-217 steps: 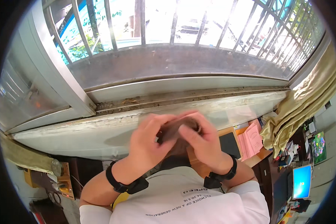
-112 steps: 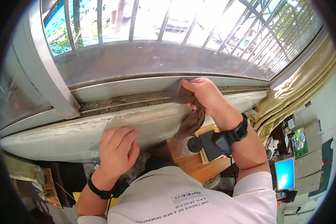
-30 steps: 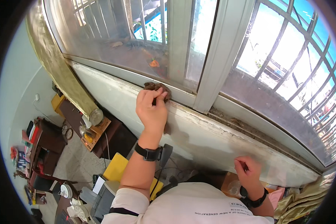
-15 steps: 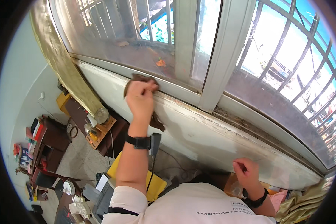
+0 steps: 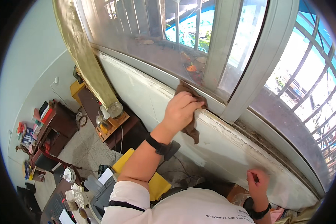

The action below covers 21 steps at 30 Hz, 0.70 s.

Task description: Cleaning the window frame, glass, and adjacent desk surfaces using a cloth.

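rag (image 5: 190, 130): brown limp cloth | sill (image 5: 227, 145): white, matt, grimy | window frame (image 5: 250, 56): smooth painted metal

Small, colourful packages (image 5: 26, 134) crowd the dark shelf (image 5: 50, 128) at far left; too small to tell more. No screens show.

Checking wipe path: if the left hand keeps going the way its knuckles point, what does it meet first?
Likely the grey window frame upright: the left hand, gripping the brown rag, points up-right at its base. Depth unclear.

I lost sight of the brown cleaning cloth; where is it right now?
In the head view, the brown cloth is near centre, gripped in the left hand and pressed to the window sill beside the white window frame post.
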Tool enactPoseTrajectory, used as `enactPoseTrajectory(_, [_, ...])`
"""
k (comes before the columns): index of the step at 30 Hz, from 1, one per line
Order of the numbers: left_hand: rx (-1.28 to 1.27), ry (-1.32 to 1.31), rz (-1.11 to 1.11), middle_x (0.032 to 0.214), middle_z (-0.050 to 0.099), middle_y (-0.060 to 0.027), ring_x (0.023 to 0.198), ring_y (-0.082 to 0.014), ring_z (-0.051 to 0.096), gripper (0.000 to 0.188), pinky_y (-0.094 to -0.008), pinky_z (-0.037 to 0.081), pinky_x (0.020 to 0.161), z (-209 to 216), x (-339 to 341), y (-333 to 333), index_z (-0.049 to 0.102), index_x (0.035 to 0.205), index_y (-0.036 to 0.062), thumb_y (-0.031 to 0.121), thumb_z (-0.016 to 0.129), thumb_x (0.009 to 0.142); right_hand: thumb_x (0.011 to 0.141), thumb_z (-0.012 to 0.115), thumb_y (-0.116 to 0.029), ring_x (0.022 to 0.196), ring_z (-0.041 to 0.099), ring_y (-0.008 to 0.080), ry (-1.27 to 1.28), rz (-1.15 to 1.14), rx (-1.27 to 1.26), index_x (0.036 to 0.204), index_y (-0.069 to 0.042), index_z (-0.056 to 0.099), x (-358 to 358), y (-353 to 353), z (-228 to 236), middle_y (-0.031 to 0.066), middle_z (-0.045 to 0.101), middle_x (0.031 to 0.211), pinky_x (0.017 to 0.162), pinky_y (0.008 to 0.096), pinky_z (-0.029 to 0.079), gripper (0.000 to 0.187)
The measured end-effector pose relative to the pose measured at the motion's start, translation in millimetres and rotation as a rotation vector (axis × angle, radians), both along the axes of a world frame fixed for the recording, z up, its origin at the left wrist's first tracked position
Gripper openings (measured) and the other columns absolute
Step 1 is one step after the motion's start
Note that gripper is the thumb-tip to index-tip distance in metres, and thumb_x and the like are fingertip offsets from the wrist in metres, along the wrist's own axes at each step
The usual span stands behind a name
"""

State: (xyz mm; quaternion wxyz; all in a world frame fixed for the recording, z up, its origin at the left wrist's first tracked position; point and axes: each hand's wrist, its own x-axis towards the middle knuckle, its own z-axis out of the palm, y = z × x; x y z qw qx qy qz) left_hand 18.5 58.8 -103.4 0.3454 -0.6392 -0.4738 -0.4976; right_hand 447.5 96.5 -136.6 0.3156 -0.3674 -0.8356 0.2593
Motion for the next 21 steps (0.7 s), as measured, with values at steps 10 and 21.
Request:
enactPoseTrajectory(10, [-0.030, -0.566, 0.250, 0.089, 0.070, -0.0116, 0.086, -0.0327, 0.070, 0.005, -0.0405, 0.057, 0.078, -5, -122, -28, 0.073, 0.089, 0.0014, -0.002, 0.074, 0.085, 0.090, 0.076, -0.003, 0.058, 0.062, 0.0151, 0.040, -0.051, -0.034, 0.094, -0.004, 0.074, 28, -3, -6, 0.0086, 0.070, 0.076, 0.055, 0.0279, 0.046, 0.005])
enactPoseTrajectory(21, [-0.154, -0.670, 0.388, 0.128, 0.068, -0.0142, 0.115, -0.0295, 0.068, 0.020, -0.0365, 0.053, 0.101, -10, -103, -35, 0.076, 0.106, 0.0011, 0.014, 0.080, 0.092, 0.089, 0.077, -0.005, 0.058, 0.063, 0.0172, 0.001, 0.026, -0.036, 0.093, -0.004, 0.074, 22, 5, -17, 0.0094, 0.069, 0.075, 0.056, 0.0302, 0.049, 0.005])
